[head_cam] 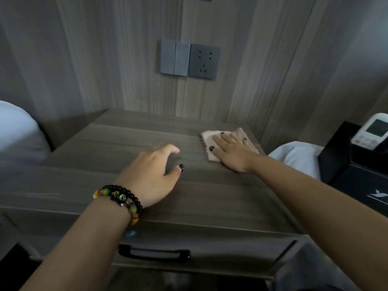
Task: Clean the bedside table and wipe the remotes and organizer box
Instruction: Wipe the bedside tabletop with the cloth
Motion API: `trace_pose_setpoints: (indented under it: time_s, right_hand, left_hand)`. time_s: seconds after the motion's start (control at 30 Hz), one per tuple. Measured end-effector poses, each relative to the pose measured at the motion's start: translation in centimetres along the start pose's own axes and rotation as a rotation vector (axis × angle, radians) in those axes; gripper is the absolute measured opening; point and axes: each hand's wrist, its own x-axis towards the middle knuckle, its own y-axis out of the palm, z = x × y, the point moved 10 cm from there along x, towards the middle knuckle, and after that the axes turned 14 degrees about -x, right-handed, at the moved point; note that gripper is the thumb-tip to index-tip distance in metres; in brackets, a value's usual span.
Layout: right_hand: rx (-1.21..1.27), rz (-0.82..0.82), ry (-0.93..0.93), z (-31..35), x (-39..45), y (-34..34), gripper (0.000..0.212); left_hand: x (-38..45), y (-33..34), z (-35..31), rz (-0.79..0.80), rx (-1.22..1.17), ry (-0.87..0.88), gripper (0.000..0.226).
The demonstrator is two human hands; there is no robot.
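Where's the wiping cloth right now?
In the head view the pink cloth lies at the far right corner of the bedside table, flat under the right hand, below the wall socket.

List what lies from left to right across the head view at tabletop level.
White pillow → left hand hovering over the bedside table → right hand pressing flat on the pink cloth → white bedding → black organizer box holding a white remote.
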Motion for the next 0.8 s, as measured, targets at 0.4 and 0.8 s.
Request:
trace_pose_setpoints:
  time_s: [0.4, 0.8]
  right_hand:
    - [-0.029, -0.082, -0.122, 2.9, -18.0, 0.9, 0.081]
    - [0.029, 0.020, -0.008, -1.7, -14.1, 1.6, 0.064]
  left_hand:
    - [-6.4, 0.8, -0.3, -0.088, -0.032, 0.135, 0.047]
    - [-5.7, 2.4, -1.9, -0.131, 0.052, 0.200, 0.043]
